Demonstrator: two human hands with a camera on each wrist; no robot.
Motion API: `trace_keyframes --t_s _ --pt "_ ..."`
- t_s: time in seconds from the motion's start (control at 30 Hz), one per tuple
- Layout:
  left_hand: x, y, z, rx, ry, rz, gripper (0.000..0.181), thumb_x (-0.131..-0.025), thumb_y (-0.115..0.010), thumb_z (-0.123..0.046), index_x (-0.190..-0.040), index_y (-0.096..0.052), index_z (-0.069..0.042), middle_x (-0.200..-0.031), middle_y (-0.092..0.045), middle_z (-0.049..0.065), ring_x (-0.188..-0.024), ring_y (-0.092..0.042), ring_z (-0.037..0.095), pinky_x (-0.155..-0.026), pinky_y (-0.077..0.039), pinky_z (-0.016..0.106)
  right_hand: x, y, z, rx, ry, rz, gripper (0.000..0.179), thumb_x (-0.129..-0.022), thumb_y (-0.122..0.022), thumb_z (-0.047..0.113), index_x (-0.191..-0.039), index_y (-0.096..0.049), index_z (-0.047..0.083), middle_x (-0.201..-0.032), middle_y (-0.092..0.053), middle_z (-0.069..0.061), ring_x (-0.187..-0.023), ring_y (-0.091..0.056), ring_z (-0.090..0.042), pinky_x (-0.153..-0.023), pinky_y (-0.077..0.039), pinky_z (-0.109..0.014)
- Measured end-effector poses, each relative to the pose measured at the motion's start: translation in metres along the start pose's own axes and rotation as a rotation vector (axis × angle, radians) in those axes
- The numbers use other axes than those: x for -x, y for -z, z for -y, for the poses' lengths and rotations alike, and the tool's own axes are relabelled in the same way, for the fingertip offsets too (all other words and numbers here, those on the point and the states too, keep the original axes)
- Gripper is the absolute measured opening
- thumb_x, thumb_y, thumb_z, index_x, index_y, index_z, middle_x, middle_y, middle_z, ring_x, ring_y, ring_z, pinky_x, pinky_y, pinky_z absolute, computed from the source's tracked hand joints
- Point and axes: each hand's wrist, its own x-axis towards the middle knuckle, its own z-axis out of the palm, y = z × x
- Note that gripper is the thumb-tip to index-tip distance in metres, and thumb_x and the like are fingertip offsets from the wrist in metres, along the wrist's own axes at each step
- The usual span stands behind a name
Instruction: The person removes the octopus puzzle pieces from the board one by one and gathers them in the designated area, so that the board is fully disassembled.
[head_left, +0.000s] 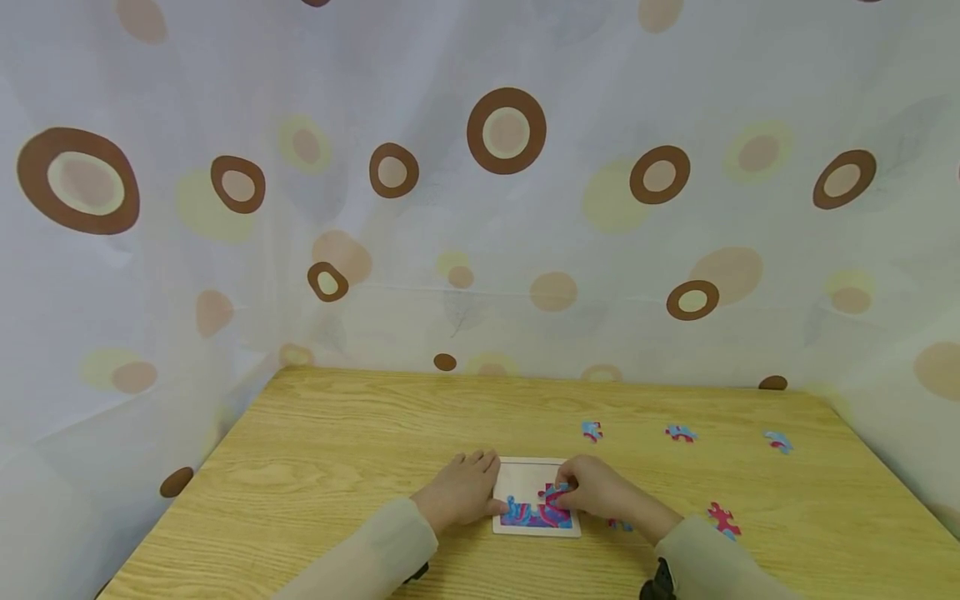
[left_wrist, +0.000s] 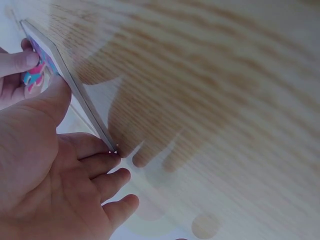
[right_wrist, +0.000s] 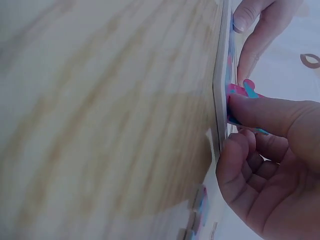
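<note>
A small jigsaw tray (head_left: 525,473) with a pale border lies on the table, its near part filled with blue, pink and purple pieces. Along the tray's left edge rests my left hand (head_left: 459,492), fingers extended and thumb on the tray's near left part. My right hand (head_left: 600,490) is over the tray's right side and pinches a pink and blue puzzle piece (head_left: 549,493) between thumb and fingers. In the right wrist view that puzzle piece (right_wrist: 246,90) is at the tray's surface; whether it is seated, I cannot tell. My right fingers hide part of it.
Loose puzzle pieces lie to the right: one (head_left: 592,431) behind the tray, one (head_left: 681,433) farther right, one (head_left: 778,442) at far right, and a red one (head_left: 723,518) beyond my right wrist. Another piece (head_left: 619,524) is partly under my right forearm. A patterned curtain (head_left: 465,208) surrounds the table.
</note>
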Motion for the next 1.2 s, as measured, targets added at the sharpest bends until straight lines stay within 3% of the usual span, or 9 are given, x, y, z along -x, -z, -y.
trace_keyframes --t_s 0.4,0.53,0.67,0.93,1.2 --pt "0.0 0.0 0.0 -0.005 -0.004 -0.007 0.071 -0.09 -0.048 -0.052 -0.143 -0.034 -0.007 -0.145 -0.033 0.006 -0.133 -0.028 0.019 -0.106 -0.025 0.037 0.002 -0.001 -0.001 0.03 0.051 -0.017 0.021 -0.08 -0.071 0.008 -0.069 -0.054 0.01 -0.063 -0.041 0.005 -0.056 -0.036 -0.008 -0.049 -0.03 -0.021" --pt "0.0 -0.001 0.0 0.0 -0.004 -0.014 0.071 -0.089 -0.048 -0.051 -0.142 -0.035 -0.006 -0.145 -0.033 0.006 -0.133 -0.028 0.02 -0.106 -0.025 0.038 0.006 0.007 -0.005 -0.079 0.025 -0.04 0.012 -0.083 -0.069 0.012 -0.076 -0.06 0.008 -0.066 -0.047 0.003 -0.054 -0.04 -0.009 -0.046 -0.033 -0.021" --pt "0.001 -0.001 0.0 0.003 -0.006 -0.011 0.071 -0.09 -0.048 -0.051 -0.142 -0.034 -0.006 -0.145 -0.033 0.006 -0.133 -0.028 0.02 -0.107 -0.025 0.038 0.015 0.028 -0.014 -0.209 -0.005 -0.068 0.012 -0.089 -0.062 0.011 -0.091 -0.064 0.0 -0.068 -0.051 -0.005 -0.05 -0.043 -0.013 -0.043 -0.038 -0.023" --pt "0.0 -0.001 0.001 0.001 0.003 0.003 0.072 -0.089 -0.047 -0.052 -0.143 -0.033 -0.007 -0.146 -0.032 0.005 -0.133 -0.027 0.019 -0.107 -0.024 0.038 0.056 0.081 -0.053 -0.224 -0.073 -0.145 0.028 -0.095 -0.052 0.012 -0.108 -0.056 -0.013 -0.08 -0.056 -0.011 -0.072 -0.055 -0.026 -0.06 -0.052 -0.031" --pt "0.0 -0.003 0.001 0.008 0.0 -0.001 0.072 -0.089 -0.048 -0.052 -0.143 -0.034 -0.007 -0.146 -0.032 0.006 -0.133 -0.028 0.02 -0.107 -0.024 0.038 0.114 0.123 -0.113 -0.137 -0.148 -0.319 0.026 -0.094 -0.053 0.009 -0.107 -0.046 -0.012 -0.083 -0.054 -0.008 -0.069 -0.056 -0.016 -0.058 -0.052 -0.032"
